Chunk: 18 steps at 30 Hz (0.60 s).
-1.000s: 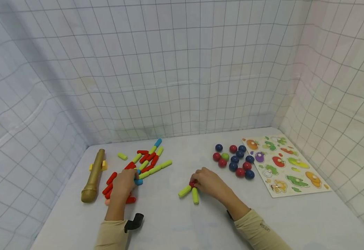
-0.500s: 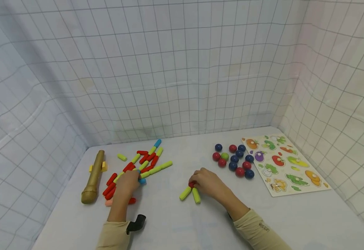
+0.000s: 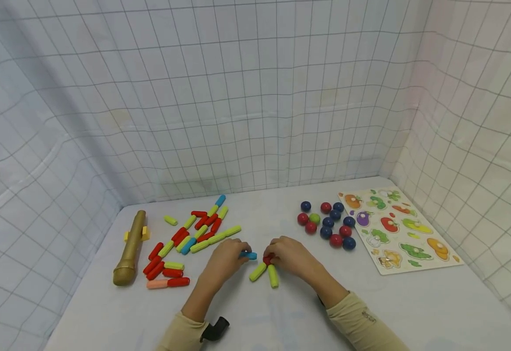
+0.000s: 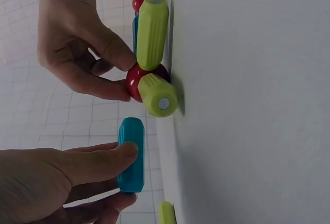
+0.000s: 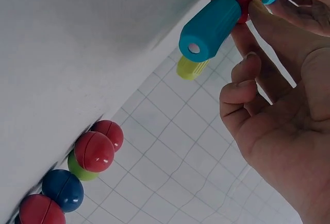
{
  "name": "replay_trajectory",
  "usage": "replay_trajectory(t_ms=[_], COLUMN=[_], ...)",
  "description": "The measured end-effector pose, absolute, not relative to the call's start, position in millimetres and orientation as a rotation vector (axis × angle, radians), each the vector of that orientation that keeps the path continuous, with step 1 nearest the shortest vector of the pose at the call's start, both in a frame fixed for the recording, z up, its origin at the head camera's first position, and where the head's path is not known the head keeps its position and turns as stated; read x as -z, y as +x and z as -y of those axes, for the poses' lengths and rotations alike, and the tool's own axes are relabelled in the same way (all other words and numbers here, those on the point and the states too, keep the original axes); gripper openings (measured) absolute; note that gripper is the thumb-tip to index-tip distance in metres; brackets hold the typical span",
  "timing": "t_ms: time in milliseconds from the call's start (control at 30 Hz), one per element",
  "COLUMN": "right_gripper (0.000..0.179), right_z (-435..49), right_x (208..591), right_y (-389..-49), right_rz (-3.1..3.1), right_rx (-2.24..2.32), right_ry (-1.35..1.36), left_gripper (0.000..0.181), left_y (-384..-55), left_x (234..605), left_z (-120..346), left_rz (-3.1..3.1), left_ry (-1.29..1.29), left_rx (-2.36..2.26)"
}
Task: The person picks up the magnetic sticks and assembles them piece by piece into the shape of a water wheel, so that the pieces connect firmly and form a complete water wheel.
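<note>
My left hand (image 3: 225, 259) pinches a blue magnetic rod (image 4: 132, 154) between thumb and fingers, just left of a red ball (image 4: 138, 80). With thumb and fingertips, my right hand (image 3: 294, 256) grips that ball. Two yellow-green rods (image 3: 257, 272) spread from the ball toward the near side of the table. On the ball's other side, another blue rod (image 5: 209, 31) is attached, seen in the right wrist view; in the head view my right hand hides it. A gap separates the held blue rod from the ball in the left wrist view.
Several red, yellow-green, blue and pink rods (image 3: 178, 282) lie at left, beside a gold microphone-shaped object (image 3: 130, 248) on yellow blocks (image 3: 146, 233). Right of the hands are red, blue and green balls (image 3: 336, 241) and a vegetable puzzle board (image 3: 384, 268). Grid-patterned cloth walls (image 3: 255, 97) enclose the table.
My left hand has left the rods on the left and moved right with a blue rod to beside the red ball. My right hand stays at the ball.
</note>
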State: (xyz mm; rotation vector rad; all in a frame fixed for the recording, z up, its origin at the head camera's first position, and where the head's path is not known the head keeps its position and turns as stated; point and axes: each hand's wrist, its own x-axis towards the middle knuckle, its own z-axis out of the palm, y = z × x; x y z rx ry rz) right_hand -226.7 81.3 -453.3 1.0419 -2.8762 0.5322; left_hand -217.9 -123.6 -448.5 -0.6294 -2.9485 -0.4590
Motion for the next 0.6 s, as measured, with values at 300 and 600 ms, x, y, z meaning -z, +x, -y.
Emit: replay_trajectory(t_ms=[300, 600], right_gripper=[0.015, 0.01], right_z=[-77.6, -78.2], right_x=[451.5, 449.1], right_y=[-229.9, -227.0], right_rz=[2.894, 2.917], right_rx=[-0.503, -0.525], right_ry=[1.068, 0.936], left_gripper=[0.014, 0.015], left_y=[-218.6, -215.3], left_x=[453.4, 457.6], left_z=[119.2, 113.8], left_rz=[2.922, 3.039], left_ry=[-0.695, -0.683], left_rx=[0.49, 0.493])
